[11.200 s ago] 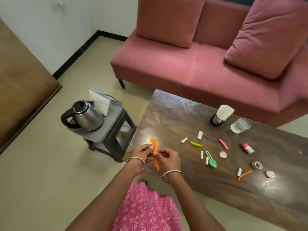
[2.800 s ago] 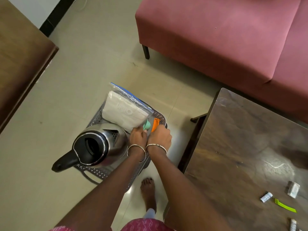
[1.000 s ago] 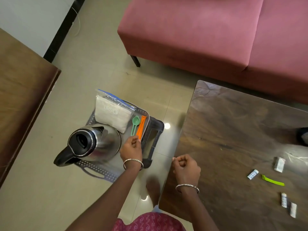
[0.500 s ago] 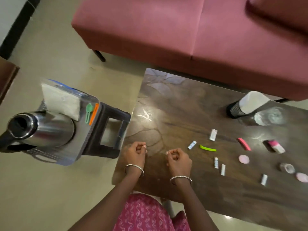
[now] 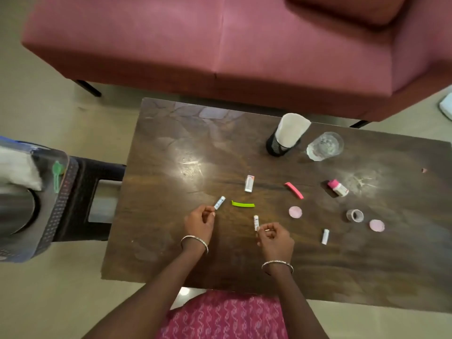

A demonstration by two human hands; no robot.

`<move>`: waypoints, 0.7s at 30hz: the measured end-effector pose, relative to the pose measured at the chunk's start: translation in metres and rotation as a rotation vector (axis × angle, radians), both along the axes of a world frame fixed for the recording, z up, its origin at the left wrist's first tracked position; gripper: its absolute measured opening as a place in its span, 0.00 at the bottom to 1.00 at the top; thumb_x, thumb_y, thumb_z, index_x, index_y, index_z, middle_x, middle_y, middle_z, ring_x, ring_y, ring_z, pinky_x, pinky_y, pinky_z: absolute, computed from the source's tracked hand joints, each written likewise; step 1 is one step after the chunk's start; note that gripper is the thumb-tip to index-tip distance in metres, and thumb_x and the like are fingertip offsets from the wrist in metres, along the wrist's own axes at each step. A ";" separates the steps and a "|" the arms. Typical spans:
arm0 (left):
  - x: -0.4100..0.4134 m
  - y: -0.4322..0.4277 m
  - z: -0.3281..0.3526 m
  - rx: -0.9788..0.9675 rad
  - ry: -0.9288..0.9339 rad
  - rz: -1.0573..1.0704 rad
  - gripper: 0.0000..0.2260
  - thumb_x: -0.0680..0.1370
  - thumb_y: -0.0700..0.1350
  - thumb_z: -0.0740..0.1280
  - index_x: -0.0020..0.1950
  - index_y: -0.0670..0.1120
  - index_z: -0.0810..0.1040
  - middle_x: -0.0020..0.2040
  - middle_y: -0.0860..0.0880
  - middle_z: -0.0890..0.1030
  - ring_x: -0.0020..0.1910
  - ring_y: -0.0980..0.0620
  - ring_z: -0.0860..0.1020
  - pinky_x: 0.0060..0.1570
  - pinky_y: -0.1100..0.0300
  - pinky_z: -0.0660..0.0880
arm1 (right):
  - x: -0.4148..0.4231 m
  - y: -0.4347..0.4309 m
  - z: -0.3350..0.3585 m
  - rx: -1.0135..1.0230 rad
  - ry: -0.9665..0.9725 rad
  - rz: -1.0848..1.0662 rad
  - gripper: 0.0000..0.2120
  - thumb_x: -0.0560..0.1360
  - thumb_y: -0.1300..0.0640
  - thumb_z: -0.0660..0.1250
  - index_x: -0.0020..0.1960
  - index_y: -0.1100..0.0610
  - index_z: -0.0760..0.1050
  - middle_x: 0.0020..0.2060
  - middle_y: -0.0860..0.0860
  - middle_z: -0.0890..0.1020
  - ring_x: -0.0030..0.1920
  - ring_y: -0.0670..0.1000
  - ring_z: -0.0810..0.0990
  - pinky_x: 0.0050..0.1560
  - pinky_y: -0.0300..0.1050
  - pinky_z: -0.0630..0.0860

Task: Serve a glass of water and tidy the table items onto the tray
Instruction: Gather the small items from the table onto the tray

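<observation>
Both hands take hold of small tubes: another tidying round starts.

Half a second ago my fists hung empty; now the left hand [image 5: 199, 225] pinches a white tube [image 5: 219, 202] at its fingers [image 5: 210, 214], and the right hand [image 5: 275, 237] pinches a second white tube [image 5: 256, 222], with the lime-green clip [image 5: 242, 204] between them on the table [image 5: 171, 148]. The tray [image 5: 61, 204], holding the green spoon [image 5: 56, 176], sits well left of my left fingers, so I judge a carry there comes next. The glass of water [image 5: 325, 146] stands far beyond the right fingers.
</observation>
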State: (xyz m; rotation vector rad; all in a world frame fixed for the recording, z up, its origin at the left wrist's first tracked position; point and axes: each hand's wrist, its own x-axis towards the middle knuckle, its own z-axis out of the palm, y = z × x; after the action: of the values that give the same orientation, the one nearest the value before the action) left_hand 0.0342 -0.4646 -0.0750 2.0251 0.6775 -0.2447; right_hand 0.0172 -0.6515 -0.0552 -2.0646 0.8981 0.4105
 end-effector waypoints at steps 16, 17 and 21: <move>0.065 -0.061 -0.048 0.734 0.019 -0.948 0.11 0.77 0.51 0.63 0.59 0.51 0.76 0.59 0.51 0.76 0.61 0.47 0.72 0.56 0.52 0.66 | 0.113 -0.107 -0.041 -0.334 -0.103 0.196 0.11 0.73 0.61 0.69 0.55 0.59 0.79 0.52 0.57 0.82 0.55 0.59 0.79 0.56 0.53 0.75; 0.067 -0.062 -0.050 0.740 0.016 -0.968 0.11 0.77 0.50 0.63 0.58 0.52 0.76 0.58 0.51 0.76 0.61 0.46 0.72 0.56 0.52 0.66 | 0.118 -0.108 -0.045 -0.345 -0.080 0.231 0.13 0.73 0.61 0.69 0.57 0.59 0.79 0.53 0.58 0.82 0.56 0.59 0.78 0.56 0.53 0.75; 0.071 -0.063 -0.058 0.774 -0.011 -1.003 0.09 0.75 0.48 0.67 0.54 0.52 0.80 0.54 0.51 0.79 0.56 0.46 0.76 0.51 0.51 0.70 | 0.131 -0.111 -0.061 -0.380 0.018 0.340 0.13 0.74 0.58 0.70 0.58 0.58 0.79 0.55 0.57 0.81 0.58 0.59 0.78 0.57 0.54 0.76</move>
State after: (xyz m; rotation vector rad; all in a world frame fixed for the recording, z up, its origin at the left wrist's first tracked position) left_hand 0.1047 -0.5272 -0.1327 2.9758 -0.4024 -0.6115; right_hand 0.1487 -0.7622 -0.1164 -2.5820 0.6705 0.4651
